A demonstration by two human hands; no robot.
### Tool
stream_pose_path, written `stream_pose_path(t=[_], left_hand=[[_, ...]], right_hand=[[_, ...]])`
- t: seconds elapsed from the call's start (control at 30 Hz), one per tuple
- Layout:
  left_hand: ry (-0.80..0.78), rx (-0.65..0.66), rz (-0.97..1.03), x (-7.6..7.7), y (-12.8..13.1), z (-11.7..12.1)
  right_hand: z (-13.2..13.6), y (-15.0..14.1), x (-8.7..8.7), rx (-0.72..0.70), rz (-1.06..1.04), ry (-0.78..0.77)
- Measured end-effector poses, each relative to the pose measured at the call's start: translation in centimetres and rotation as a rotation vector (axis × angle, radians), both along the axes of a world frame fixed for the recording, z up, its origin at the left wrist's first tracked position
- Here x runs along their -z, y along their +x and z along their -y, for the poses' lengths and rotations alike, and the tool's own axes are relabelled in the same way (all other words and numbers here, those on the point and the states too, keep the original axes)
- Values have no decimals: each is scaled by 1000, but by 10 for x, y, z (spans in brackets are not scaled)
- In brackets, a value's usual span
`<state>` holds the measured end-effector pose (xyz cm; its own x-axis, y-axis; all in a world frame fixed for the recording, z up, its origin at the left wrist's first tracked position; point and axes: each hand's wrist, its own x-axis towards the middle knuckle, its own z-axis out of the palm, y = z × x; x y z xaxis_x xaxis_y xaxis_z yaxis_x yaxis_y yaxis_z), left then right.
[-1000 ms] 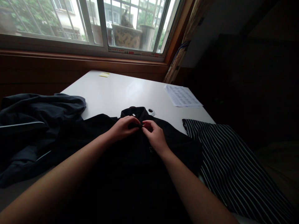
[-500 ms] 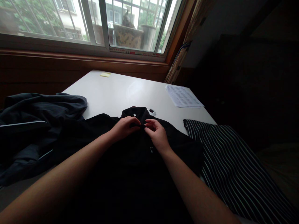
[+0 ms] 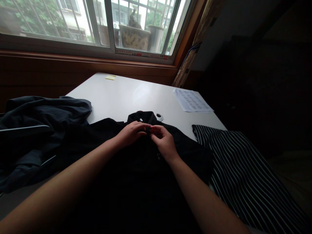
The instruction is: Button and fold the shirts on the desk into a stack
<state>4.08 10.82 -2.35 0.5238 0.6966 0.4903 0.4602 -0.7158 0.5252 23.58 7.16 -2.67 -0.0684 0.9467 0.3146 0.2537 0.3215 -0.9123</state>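
A black polo shirt [image 3: 136, 182] lies spread front up, its collar [image 3: 136, 115] toward the window and a small pale logo on the chest. Just below the collar, both hands are at the front placket. My right hand [image 3: 163, 139] pinches the placket cloth between thumb and fingers. My left hand [image 3: 133, 131] holds the cloth beside it, its forefinger stretched across to the right fingertips and its thumb lower down. Any button between the fingers is too small and dark to make out.
A crumpled dark garment with white piping [image 3: 48, 113] lies at the left, and a striped black cloth [image 3: 243, 169] at the right. On the white table [image 3: 117, 97] are printed sheets [image 3: 193, 100], a yellow sticky note [image 3: 110, 77] and a round cable hole [image 3: 159, 117]. A window stands behind.
My left forefinger has straightened and moved right to meet the right fingertips, leaving a wider gap to its thumb. My right hand stays at the placket, and the shirt lies as before.
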Motion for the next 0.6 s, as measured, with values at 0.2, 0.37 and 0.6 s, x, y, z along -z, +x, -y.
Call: stream_pose_path(t=[0.2,0.37,0.6], left_hand=[[21,-13,-51,2,0,-1],[36,-34,-57,4,-1,-1],[109,-84,-88,1,1,3]], right_hand=[[5,-2,-2,10,42,35],[6,-3,-4,20,50,39],[8,-6,-7,104,78,72]])
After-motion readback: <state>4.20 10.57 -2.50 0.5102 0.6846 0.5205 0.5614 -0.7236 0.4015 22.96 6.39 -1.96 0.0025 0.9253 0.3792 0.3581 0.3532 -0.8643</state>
